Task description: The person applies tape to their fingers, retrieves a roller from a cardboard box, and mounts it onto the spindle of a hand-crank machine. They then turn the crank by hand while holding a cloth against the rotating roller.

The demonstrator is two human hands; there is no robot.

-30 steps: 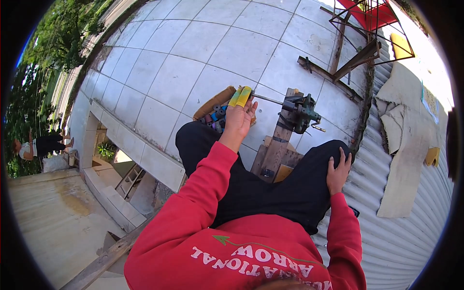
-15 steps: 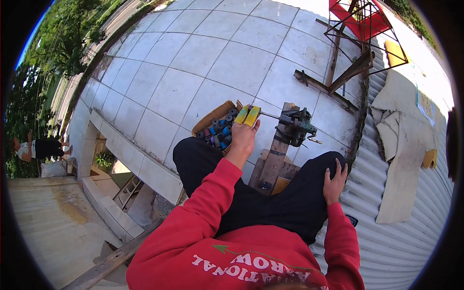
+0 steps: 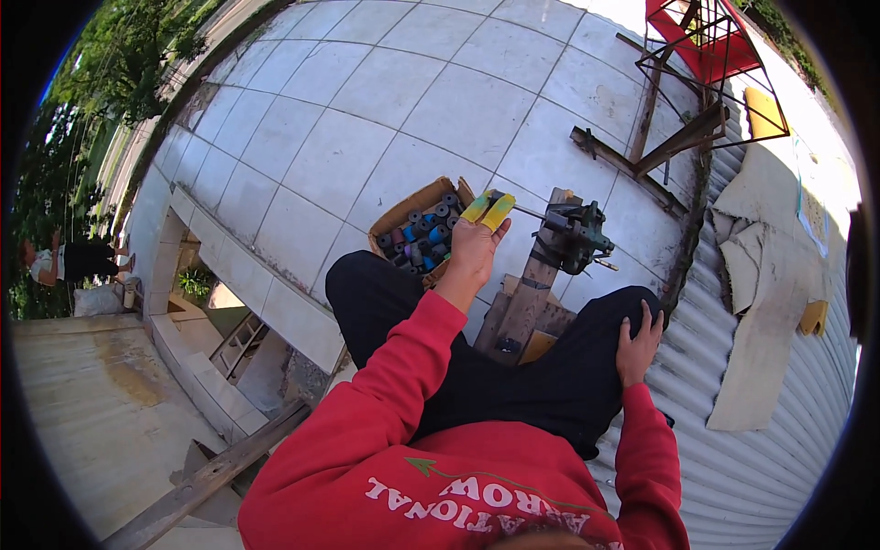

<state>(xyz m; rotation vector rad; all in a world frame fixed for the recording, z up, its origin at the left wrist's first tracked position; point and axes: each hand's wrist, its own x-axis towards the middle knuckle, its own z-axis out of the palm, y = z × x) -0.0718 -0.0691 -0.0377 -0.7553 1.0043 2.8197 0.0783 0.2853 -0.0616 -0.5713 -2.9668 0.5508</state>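
Observation:
My left hand is closed at the free end of a thin metal rod. Two yellow strips with green patches lie over its fingers, with something dark between them; whether they are finger covers or part of what is held, I cannot tell. The rod runs out of a dark green metal machine with a small handle, fixed on a wooden beam. Beside my left hand stands a cardboard box of dark, blue and purple cylinders. My right hand rests on my right knee, fingers spread, holding nothing.
Pale tiles cover the floor ahead. A rusty metal frame with a red panel stands at the far right. Corrugated sheeting and cardboard pieces lie to my right. A ledge borders an opening at left; another person is beyond.
The whole view has shifted slightly. My left hand stays at the rod's end with the yellow strips tilted a little differently, and more of the box shows. My right hand remains on the knee.

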